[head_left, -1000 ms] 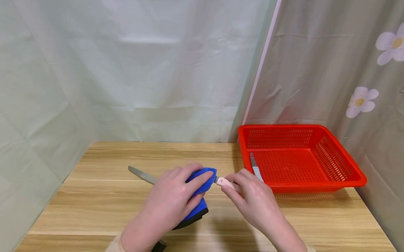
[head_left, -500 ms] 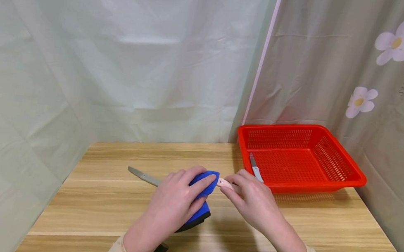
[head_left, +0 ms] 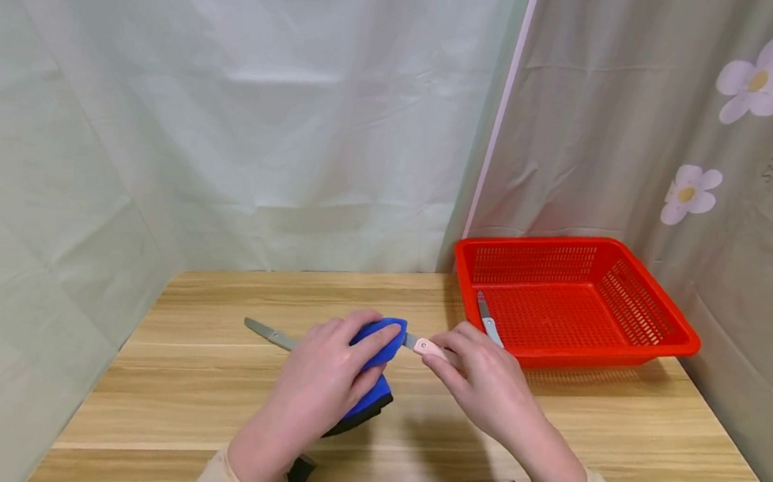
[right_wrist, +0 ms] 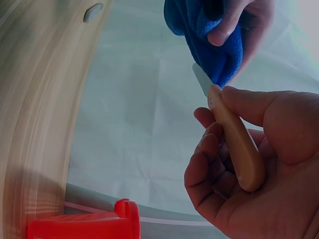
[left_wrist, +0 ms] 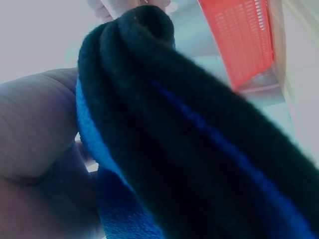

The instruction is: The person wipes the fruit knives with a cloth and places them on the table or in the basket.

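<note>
My left hand (head_left: 322, 369) grips a folded blue cloth (head_left: 377, 350) with black edging, which hangs below the fingers. The cloth wraps the blade of a knife; a short stretch of blade (head_left: 409, 341) shows between cloth and handle. My right hand (head_left: 485, 379) holds the knife by its pink handle (head_left: 428, 348), thumb along one side and fingers curled under it. In the right wrist view that handle (right_wrist: 238, 142) looks orange. Black-edged folds (left_wrist: 164, 114) of the cloth fill most of the left wrist view.
A grey-green knife (head_left: 269, 332) lies on the wooden table (head_left: 197, 394), partly behind my left hand. At the back right stands a red plastic basket (head_left: 683, 338) with a light-handled knife (head_left: 489, 324) inside. Pale curtains (head_left: 302, 104) surround the table's back and sides.
The left hand and cloth slid right up to the pink handle, covering the blade, then back left along it, so some blade shows again. The right hand has stayed nearly still.
</note>
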Action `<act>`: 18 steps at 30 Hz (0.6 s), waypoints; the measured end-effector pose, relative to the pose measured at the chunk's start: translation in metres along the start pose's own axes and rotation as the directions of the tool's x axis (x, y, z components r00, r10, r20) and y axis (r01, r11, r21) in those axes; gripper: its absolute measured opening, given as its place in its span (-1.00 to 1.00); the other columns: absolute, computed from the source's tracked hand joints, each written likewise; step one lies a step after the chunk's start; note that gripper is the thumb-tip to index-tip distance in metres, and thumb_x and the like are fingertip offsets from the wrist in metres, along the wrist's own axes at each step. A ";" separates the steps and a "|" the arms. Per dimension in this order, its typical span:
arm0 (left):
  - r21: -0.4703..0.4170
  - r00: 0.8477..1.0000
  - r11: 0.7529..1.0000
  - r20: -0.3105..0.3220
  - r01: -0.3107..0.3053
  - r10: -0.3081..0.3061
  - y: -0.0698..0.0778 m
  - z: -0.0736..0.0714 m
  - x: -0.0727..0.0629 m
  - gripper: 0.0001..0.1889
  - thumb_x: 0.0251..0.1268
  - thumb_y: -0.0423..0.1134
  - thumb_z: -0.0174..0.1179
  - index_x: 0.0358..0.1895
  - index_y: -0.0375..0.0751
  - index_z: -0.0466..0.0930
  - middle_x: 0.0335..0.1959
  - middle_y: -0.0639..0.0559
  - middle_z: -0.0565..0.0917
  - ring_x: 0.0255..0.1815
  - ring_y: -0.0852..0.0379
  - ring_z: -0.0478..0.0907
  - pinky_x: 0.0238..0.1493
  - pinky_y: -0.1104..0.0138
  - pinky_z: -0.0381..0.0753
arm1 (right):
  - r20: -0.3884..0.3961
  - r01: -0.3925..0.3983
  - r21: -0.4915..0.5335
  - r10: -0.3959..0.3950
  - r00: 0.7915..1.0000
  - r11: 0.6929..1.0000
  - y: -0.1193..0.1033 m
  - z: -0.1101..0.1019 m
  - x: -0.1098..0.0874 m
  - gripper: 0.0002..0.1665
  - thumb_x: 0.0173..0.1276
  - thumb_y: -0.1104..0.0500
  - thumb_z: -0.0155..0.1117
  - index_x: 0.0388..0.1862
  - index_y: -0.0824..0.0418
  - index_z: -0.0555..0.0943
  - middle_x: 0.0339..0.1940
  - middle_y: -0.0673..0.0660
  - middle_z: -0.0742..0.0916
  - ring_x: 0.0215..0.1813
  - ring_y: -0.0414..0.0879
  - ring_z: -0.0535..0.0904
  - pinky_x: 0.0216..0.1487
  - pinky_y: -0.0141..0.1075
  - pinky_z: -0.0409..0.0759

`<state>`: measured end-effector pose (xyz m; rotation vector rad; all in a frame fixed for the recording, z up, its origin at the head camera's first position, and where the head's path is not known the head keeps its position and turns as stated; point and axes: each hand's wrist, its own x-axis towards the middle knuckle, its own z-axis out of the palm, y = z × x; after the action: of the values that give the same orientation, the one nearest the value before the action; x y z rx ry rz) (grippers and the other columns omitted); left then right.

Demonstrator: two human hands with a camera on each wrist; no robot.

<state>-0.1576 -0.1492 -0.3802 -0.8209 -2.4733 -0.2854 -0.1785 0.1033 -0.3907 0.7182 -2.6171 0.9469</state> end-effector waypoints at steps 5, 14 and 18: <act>-0.001 1.000 1.000 -0.017 0.014 -0.014 -0.005 -0.002 0.000 -0.45 0.36 -0.16 0.61 0.40 -0.10 0.74 0.31 -0.18 0.68 0.07 -0.20 0.75 0.02 -0.07 0.80 | 0.006 -0.009 0.013 0.009 1.000 1.000 0.000 -0.001 0.000 -0.86 0.52 0.03 0.57 -0.03 0.00 0.82 -0.29 -0.19 0.59 -0.34 -0.25 0.45 -0.39 -0.29 0.51; -0.004 0.999 0.999 -0.013 0.053 -0.053 -0.012 -0.005 -0.001 -0.44 0.34 -0.19 0.62 0.39 -0.09 0.75 0.32 -0.19 0.69 0.11 -0.21 0.75 0.05 -0.08 0.80 | -0.011 -0.003 0.023 0.003 1.000 1.000 0.001 -0.002 0.000 -0.86 0.52 0.02 0.57 -0.03 -0.03 0.82 -0.28 -0.22 0.59 -0.33 -0.27 0.46 -0.37 -0.30 0.52; -0.001 0.998 0.998 -0.006 0.067 -0.067 -0.016 -0.006 -0.001 -0.43 0.34 -0.19 0.62 0.40 -0.08 0.75 0.33 -0.19 0.68 0.11 -0.22 0.76 0.03 -0.09 0.80 | -0.010 -0.009 0.024 0.009 1.000 1.000 0.000 -0.003 0.000 -0.86 0.51 0.03 0.58 -0.03 -0.04 0.82 -0.28 -0.22 0.59 -0.33 -0.27 0.46 -0.38 -0.29 0.51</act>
<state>-0.1639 -0.1645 -0.3763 -0.7377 -2.4983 -0.3119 -0.1781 0.1054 -0.3891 0.7058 -2.6069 0.9836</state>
